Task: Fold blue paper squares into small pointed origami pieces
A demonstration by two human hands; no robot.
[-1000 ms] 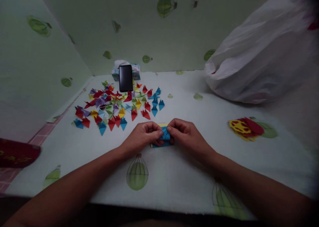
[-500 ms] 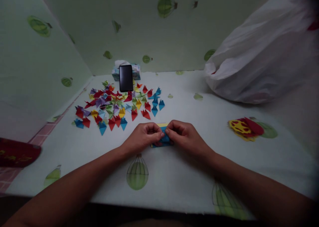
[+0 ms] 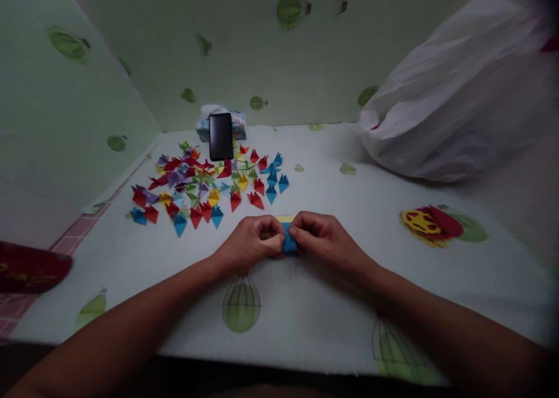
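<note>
Between my hands, low over the table's middle, is a piece of blue paper [image 3: 289,244] with a yellow strip showing at its far edge. My left hand [image 3: 257,239] pinches its left side, thumb against curled fingers. From the right, my right hand [image 3: 318,234] pinches the same paper, its fingertips close to those of the left. Much of the paper is hidden behind the fingers. Farther off to the left lies a spread of small folded paper pieces [image 3: 205,210] in red, blue, yellow, green and purple.
A black phone [image 3: 220,137] leans on a tissue box [image 3: 239,125] at the back. The large white plastic bag [image 3: 428,107] stands back right. Red and yellow cut-outs [image 3: 430,225] lie at the right. A dark red item [image 3: 35,267] sits at the left edge.
My fingers have shifted slightly on the blue paper, and less of its near edge shows at the left. The surrounding things have stayed in place.
</note>
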